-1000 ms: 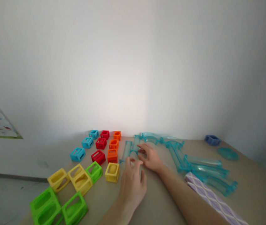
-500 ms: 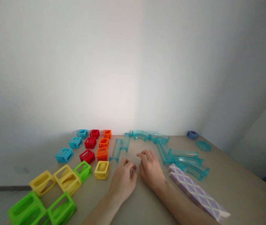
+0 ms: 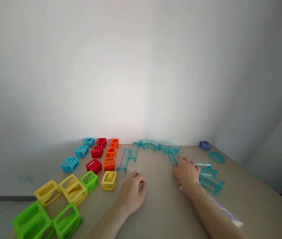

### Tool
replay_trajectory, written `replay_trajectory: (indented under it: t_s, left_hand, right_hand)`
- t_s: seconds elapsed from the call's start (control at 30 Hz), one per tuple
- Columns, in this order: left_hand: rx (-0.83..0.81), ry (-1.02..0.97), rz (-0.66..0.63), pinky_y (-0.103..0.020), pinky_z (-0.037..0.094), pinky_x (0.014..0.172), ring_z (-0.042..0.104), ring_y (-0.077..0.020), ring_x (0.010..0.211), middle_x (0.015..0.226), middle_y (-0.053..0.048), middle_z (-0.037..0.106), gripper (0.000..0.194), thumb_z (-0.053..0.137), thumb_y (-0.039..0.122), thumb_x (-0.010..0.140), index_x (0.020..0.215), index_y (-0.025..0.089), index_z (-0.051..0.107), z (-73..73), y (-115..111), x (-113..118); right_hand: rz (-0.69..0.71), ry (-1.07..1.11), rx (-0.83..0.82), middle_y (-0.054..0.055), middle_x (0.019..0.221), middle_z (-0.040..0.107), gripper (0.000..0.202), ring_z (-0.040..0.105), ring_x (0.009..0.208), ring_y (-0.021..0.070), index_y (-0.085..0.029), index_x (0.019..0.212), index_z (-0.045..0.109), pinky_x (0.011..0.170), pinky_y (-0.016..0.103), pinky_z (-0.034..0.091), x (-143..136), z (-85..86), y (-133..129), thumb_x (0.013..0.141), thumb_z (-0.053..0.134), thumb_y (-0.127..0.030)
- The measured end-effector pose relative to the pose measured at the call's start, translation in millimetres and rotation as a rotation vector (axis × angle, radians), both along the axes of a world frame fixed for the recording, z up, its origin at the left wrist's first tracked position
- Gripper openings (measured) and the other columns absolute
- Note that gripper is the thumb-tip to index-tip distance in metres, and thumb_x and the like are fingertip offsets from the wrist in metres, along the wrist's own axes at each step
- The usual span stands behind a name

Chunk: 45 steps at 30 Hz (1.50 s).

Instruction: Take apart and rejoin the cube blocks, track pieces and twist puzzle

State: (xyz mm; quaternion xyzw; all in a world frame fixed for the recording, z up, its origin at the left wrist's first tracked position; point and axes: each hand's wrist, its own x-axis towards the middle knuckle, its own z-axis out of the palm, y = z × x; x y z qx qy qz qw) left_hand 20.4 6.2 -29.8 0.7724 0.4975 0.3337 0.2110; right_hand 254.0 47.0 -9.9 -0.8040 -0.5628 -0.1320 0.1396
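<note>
"Nearest?"
"Green blocks (image 3: 67, 220), left; purple-and-white strip (image 3: 230, 215), partly hidden by right forearm (image 3: 209, 207)."
"Next?"
"Left hand (image 3: 131, 194), curled, beside single yellow block (image 3: 109, 181); fingertip contact unclear."
"Beyond?"
"Right hand (image 3: 187, 172), fingers bent at straight teal track piece (image 3: 173, 157); pinch, impossible to tell."
"Farthest?"
"Curved teal pieces (image 3: 149, 146), near wall (image 3: 146, 83)."

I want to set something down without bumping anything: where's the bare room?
Two patches of table look bare: the middle, between left hand, right hand and curved teal tracks; and front right, beyond the purple-white strip. It's crowded at left with coloured blocks, and around the right hand with teal pieces.
</note>
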Motion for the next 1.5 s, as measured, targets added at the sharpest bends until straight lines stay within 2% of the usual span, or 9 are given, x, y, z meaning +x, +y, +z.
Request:
replay_trajectory:
  t_s: [0.23,0.53,0.8,0.87,1.0,1.1,1.27,1.43,1.5]
  left_hand:
    - [-0.025,0.014,-0.014,-0.025,0.039,0.067,0.056,-0.0141,0.075,0.083,-0.002,0.06,0.019,0.048,0.011,0.083,0.078,0.018,0.065,4.6,-1,0]
    - [0.003,0.005,-0.024,-0.026,0.039,0.068,0.056,-0.0145,0.076,0.082,-0.002,0.059,0.019,0.048,0.013,0.084,0.075,0.019,0.063,-0.2,1,0]
    - [-0.018,-0.044,-0.013,-0.029,0.044,0.07,0.058,-0.0157,0.075,0.088,-0.004,0.062,0.022,0.046,0.021,0.088,0.102,0.018,0.063,0.0,2,-1]
    - [-0.038,-0.089,-0.006,-0.029,0.046,0.069,0.057,-0.0144,0.07,0.092,-0.005,0.063,0.03,0.048,0.028,0.089,0.116,0.017,0.057,-1.5,3,-1]
    - [-0.067,-0.317,0.012,-0.029,0.049,0.062,0.055,-0.0108,0.06,0.106,-0.008,0.063,0.068,0.053,0.034,0.088,0.145,0.018,0.022,-5.3,3,1]
    - [-0.073,-0.461,-0.003,-0.029,0.05,0.061,0.059,-0.0125,0.064,0.106,-0.01,0.062,0.064,0.055,0.034,0.087,0.141,0.017,0.026,-5.9,3,5]
    - [-0.195,-0.556,-0.035,-0.027,0.046,0.059,0.057,-0.0124,0.065,0.092,-0.003,0.058,0.039,0.053,0.032,0.086,0.121,0.019,0.04,-2.8,5,9]
    - [-0.157,-0.457,-0.055,-0.026,0.042,0.061,0.053,-0.0136,0.065,0.079,0.002,0.052,0.032,0.051,0.024,0.085,0.115,0.021,0.043,0.4,-2,10]
    - [-0.148,-0.438,-0.088,-0.026,0.042,0.062,0.054,-0.0139,0.065,0.076,0.003,0.052,0.028,0.049,0.024,0.086,0.114,0.021,0.044,0.6,-8,12]
  right_hand:
    - [-0.075,0.106,0.046,0.018,0.104,0.067,0.035,0.061,0.099,0.0356,-0.015,0.112,0.068,0.083,0.05,0.041,22,1.9,6,0.084,0.046,-0.016]
    - [-0.061,0.264,0.325,0.021,0.111,0.063,0.036,0.053,0.108,0.0384,-0.012,0.119,0.061,0.088,0.053,0.04,19,3.8,10,0.089,0.046,-0.025]
    - [0.405,0.469,0.433,0.015,0.108,0.065,0.032,0.061,0.098,0.0249,-0.014,0.113,0.057,0.088,0.035,0.047,-21,0.9,1,0.091,0.043,-0.032]
    - [0.518,0.516,0.413,0.014,0.107,0.065,0.031,0.063,0.095,0.0231,-0.015,0.113,0.057,0.085,0.033,0.049,-40,-2.9,-8,0.092,0.042,-0.033]
    - [0.766,0.636,0.301,0.006,0.101,0.068,0.024,0.065,0.084,0.0168,-0.021,0.111,0.057,0.076,0.025,0.051,-68,-10.1,-23,0.094,0.045,-0.032]
    - [0.878,0.833,0.219,0.005,0.1,0.068,0.024,0.066,0.083,0.0166,-0.022,0.115,0.055,0.075,0.026,0.052,-75,-14.1,-28,0.095,0.046,-0.032]
    - [0.871,1.06,0.155,0.004,0.094,0.068,0.025,0.067,0.08,0.0174,-0.022,0.113,0.057,0.07,0.027,0.053,-80,-23.5,-24,0.093,0.049,-0.037]
    - [0.664,1.112,0.268,0.001,0.076,0.064,0.037,0.057,0.048,0.0138,-0.018,0.118,0.05,0.042,0.024,0.045,-81,-39.3,1,0.096,0.037,-0.044]
    - [0.607,1.06,0.344,0.002,0.077,0.063,0.039,0.057,0.051,0.0149,-0.016,0.12,0.049,0.046,0.026,0.047,-79,-41.2,15,0.095,0.035,-0.043]
